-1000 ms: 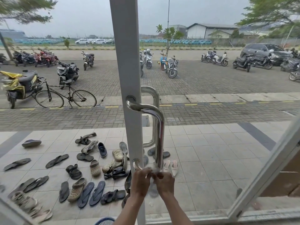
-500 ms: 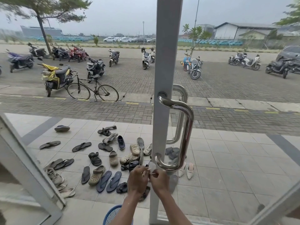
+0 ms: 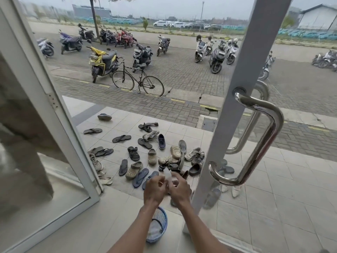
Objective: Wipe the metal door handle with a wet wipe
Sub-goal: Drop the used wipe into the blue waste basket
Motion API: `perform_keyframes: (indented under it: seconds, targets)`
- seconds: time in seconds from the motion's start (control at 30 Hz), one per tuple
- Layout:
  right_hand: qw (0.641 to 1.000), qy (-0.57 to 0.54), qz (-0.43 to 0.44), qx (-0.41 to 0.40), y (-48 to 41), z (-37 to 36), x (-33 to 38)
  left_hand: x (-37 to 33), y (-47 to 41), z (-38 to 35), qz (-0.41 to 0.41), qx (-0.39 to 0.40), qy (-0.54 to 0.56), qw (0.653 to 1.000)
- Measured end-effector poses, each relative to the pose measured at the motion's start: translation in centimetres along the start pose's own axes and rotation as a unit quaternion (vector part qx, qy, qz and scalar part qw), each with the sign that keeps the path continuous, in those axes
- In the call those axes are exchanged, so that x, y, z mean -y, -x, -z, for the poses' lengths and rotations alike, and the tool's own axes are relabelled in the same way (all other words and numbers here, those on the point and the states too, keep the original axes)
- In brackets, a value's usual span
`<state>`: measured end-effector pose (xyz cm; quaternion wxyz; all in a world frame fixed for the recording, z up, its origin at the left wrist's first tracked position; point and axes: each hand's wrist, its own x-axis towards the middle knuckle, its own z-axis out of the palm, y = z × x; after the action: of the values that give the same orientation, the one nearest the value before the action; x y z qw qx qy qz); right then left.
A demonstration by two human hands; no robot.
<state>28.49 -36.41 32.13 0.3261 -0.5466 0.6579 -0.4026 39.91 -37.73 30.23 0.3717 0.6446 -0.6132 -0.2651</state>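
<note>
The polished metal door handle [image 3: 262, 139], a D-shaped bar, is fixed to the grey door frame [image 3: 229, 110] at the right. My left hand [image 3: 155, 190] and my right hand [image 3: 179, 189] are close together low in the middle, left of the handle and apart from it. Between their fingertips they pinch a small white wet wipe [image 3: 168, 177]. Most of the wipe is hidden behind the fingers.
A blue mesh basket [image 3: 158, 225] stands on the floor beneath my forearms. Several sandals and shoes [image 3: 145, 152] lie scattered on the tiles outside. Another glass door leaf [image 3: 45, 106] stands at the left. A bicycle [image 3: 137, 80] and parked scooters fill the paved lot beyond.
My hands have come away from the bottom of the handle and moved left with the wipe. The view has swung left, so the handle now sits at the right.
</note>
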Motion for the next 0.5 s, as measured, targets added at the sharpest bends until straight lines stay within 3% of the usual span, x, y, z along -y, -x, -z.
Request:
perform_keyframes:
  seconds: [0.27,0.5]
  targets:
    - [0.999,-0.007,-0.01,0.051,-2.2,-7.2,-5.9,7.2,-1.0,-2.2,0.06,-0.009,-0.003,0.998]
    - [0.996,0.025,-0.043,0.079,-5.3,-17.6,-20.5,21.9,-2.0,-11.7,0.14,0.029,0.03,0.989]
